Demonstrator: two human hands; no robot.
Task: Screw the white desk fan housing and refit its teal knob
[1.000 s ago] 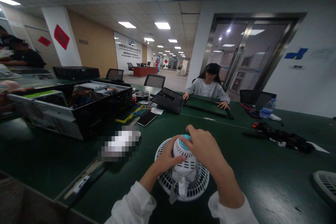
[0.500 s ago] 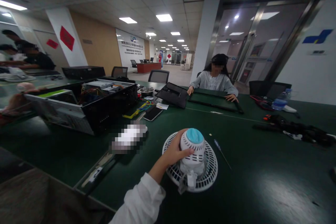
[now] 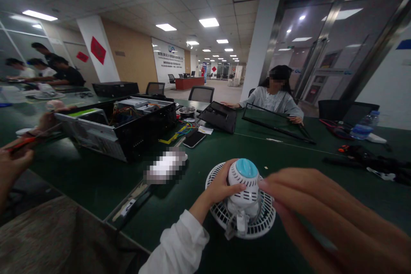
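Observation:
A small white fan (image 3: 244, 192) with a turquoise cap on its rear housing lies with its round slotted grille (image 3: 215, 212) against the green table. My left hand (image 3: 223, 186), in a white sleeve, is wrapped round the left side of the housing, thumb across its front. From the right, close to the camera, comes my right hand (image 3: 324, 209), its fingertips drawn together beside the housing's right side. Whether they touch the fan or pinch something small, I cannot make out. The spot just right of the grille is covered by this hand.
An open computer case (image 3: 128, 132) stands to the left, with another person's hand holding a tool (image 3: 24, 143) beside it. A phone (image 3: 194, 139), coloured wires (image 3: 181, 130) and a black panel (image 3: 218, 116) lie beyond. Across the table a person (image 3: 276, 96) holds a black frame (image 3: 272, 124).
My right hand has come in from the right to the fan, covering the screwdriver seen earlier. My left hand keeps its hold. The view has turned slightly left; the person opposite has tilted the frame.

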